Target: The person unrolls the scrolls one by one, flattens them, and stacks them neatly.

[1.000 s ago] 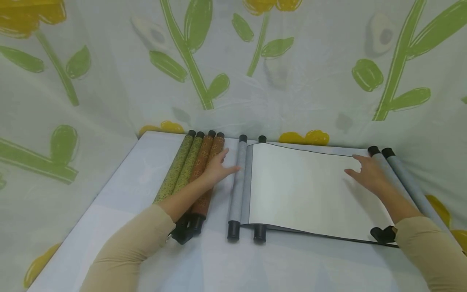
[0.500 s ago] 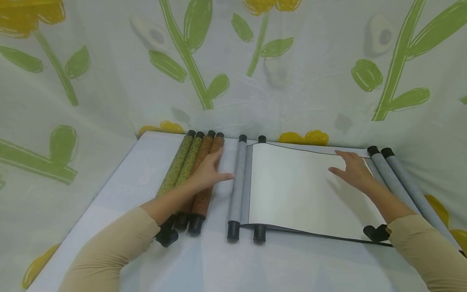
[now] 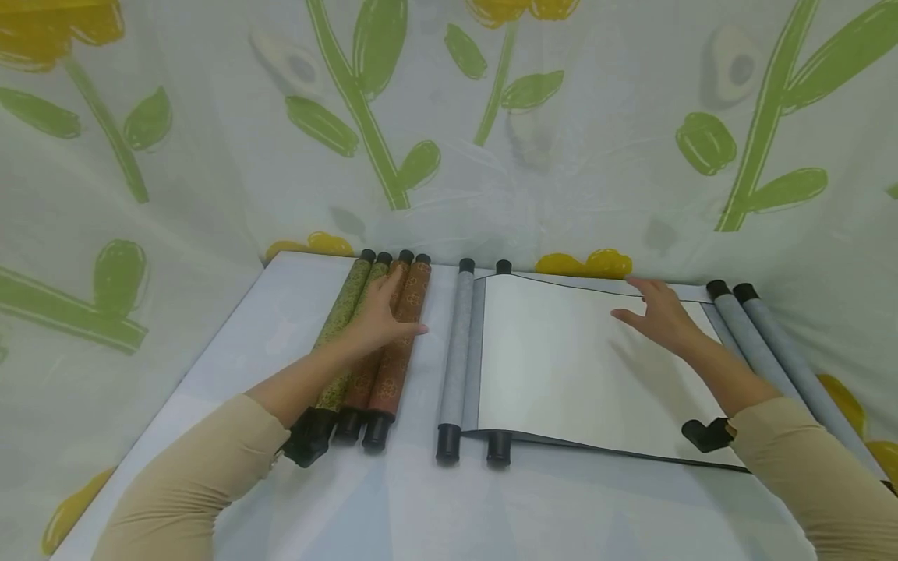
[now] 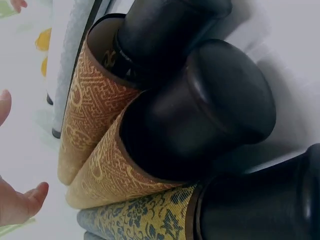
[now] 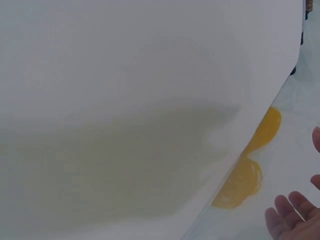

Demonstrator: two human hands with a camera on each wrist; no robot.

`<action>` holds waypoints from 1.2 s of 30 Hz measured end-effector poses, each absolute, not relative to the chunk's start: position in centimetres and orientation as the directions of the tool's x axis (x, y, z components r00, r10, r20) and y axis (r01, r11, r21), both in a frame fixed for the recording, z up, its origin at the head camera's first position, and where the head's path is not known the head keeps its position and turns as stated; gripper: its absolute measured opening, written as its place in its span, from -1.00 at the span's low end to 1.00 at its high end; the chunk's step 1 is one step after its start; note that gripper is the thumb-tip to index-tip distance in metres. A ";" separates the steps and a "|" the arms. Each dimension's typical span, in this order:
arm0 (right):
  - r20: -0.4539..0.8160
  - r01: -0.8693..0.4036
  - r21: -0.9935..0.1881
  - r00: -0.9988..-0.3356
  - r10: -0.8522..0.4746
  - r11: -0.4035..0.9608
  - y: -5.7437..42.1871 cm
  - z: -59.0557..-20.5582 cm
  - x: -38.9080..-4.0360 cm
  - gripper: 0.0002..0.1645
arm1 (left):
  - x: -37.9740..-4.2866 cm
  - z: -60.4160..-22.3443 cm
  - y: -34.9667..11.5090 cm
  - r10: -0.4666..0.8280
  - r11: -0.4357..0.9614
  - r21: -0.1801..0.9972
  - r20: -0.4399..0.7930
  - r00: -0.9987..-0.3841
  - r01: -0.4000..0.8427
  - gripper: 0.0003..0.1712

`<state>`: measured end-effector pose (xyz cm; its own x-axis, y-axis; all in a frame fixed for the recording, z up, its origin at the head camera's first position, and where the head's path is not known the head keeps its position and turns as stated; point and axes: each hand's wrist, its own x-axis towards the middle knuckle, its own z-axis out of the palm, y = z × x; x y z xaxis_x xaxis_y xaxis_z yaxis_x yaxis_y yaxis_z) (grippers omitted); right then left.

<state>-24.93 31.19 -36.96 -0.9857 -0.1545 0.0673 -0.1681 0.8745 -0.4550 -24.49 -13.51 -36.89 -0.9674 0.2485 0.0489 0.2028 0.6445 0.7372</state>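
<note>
Across the white table (image 3: pixel 281 319), left to right: two green patterned rolls (image 3: pixel 345 304) and two brown patterned rolls (image 3: pixel 395 366), lying side by side, black caps at their ends. Left hand (image 3: pixel 379 319): positioned over this group, forearm slanting in from the near left, fingers stretched toward the far edge, thumb spread to the right across the rightmost brown roll; grip released, nothing held; contact with the rolls cannot be told. Left sleeve (image 3: pixel 189 467): beige, ending short of the wrist. Next, one slim grey roll (image 3: pixel 457 351) with black caps, attached at the left of an unrolled scroll; its white sheet (image 3: pixel 554 358) spreads over the right half of the table, a black rod end (image 3: pixel 499 450) protruding beneath its near edge. Right hand (image 3: pixel 662 315): raised above the right part of the sheet, shadow cast below; forearm entering from the near right, fingers pointing far and left, thumb well apart from them; relaxed, grasping nothing. Right sleeve (image 3: pixel 807 475): beige likewise. Far right: two grey rolls (image 3: pixel 755 343), side by side, slanting. Behind: hanging floral cloth (image 3: pixel 603 164), green stems, yellow blooms.
</note>
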 end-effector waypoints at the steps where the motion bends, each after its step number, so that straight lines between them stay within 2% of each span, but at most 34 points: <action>1: 0.067 -0.167 -0.460 -0.986 -0.154 0.872 30.9 -36.9 -24.9 -0.13 | -24.6 -36.9 -13.7 0.253 0.645 0.734 0.057 -0.966 0.212 0.28; 15: 0.128 -0.261 -0.512 -0.965 -0.227 0.818 27.0 -36.3 -24.9 -0.17 | -25.2 -36.8 -15.2 0.223 0.738 0.664 -0.068 -0.972 0.123 0.38; 26: 0.178 -0.321 -0.527 -0.947 -0.268 0.787 24.5 -37.0 -24.9 -0.19 | -25.4 -37.6 -15.6 0.248 0.763 0.634 -0.109 -0.963 0.125 0.29; 36: 0.217 -0.359 -0.549 -0.933 -0.286 0.754 21.5 -35.2 -25.2 -0.21 | -25.4 -37.5 -16.1 0.252 0.764 0.642 -0.214 -0.944 0.059 0.28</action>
